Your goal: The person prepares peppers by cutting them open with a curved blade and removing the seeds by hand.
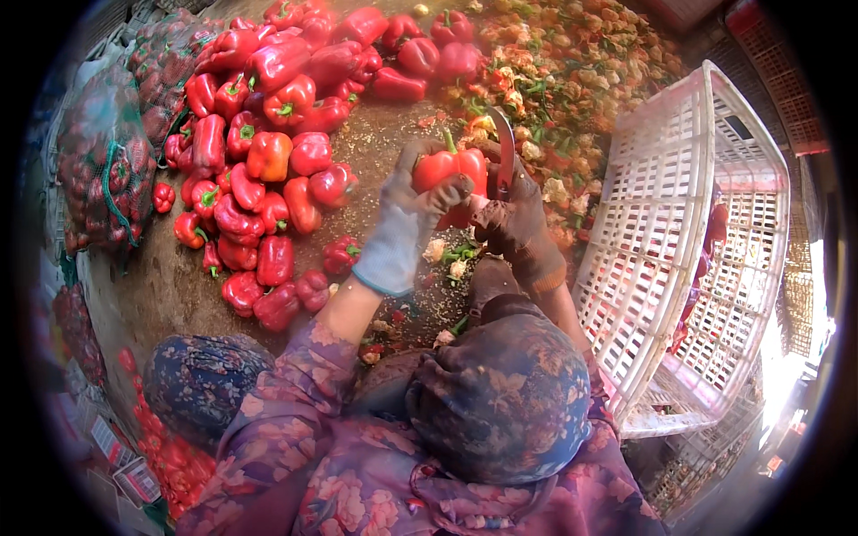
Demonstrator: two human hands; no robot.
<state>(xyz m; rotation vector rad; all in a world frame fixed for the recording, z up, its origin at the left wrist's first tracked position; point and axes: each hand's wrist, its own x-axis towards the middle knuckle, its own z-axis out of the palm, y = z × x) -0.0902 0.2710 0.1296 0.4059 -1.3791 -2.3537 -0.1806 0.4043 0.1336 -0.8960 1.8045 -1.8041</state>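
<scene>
My left hand point(404, 213), in a soiled white and light-blue glove, is wrapped round a red bell pepper point(462, 164). The pepper's green stem points up and away from me. In a brown, dirt-stained glove, my right hand point(521, 230) grips a knife whose short curved blade point(505, 143) stands upright just right of the pepper. The right fingers are close against the pepper's lower right side; whether they also press on it I cannot tell. Below the hands, a few cut stem cores point(458, 266) lie among scattered seeds on the ground.
A large pile of red peppers point(259, 196) spreads at the left and far left, beside filled mesh sacks point(107, 179). Cut cores and stems point(572, 80) are heaped at the far right. A white plastic crate point(639, 232) with some red pieces inside leans at my right.
</scene>
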